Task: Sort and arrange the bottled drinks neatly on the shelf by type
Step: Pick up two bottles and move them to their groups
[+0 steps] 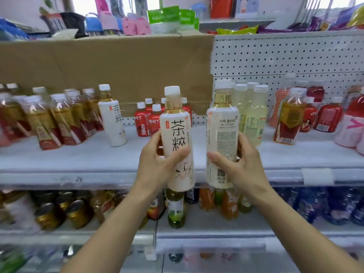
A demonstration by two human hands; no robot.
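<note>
My left hand point(157, 162) grips a white-labelled tea bottle point(176, 127) with black characters facing me, held upright in front of the white shelf point(78, 154). My right hand point(238, 164) holds a second white tea bottle point(221, 131), its back label towards me. A third bottle of the same kind point(113, 119) stands on the shelf to the left. Amber-and-red tea bottles point(49, 119) crowd the far left. Small red juice bottles point(146, 119) stand behind my left-hand bottle. Pale yellow bottles point(254, 115) stand behind the right-hand one.
More red and amber bottles point(307, 113) and a pink one point(350, 127) stand at the right of the shelf. Cardboard point(108, 66) and pegboard point(285, 56) back it. A lower shelf point(197, 231) holds mixed bottles and cans.
</note>
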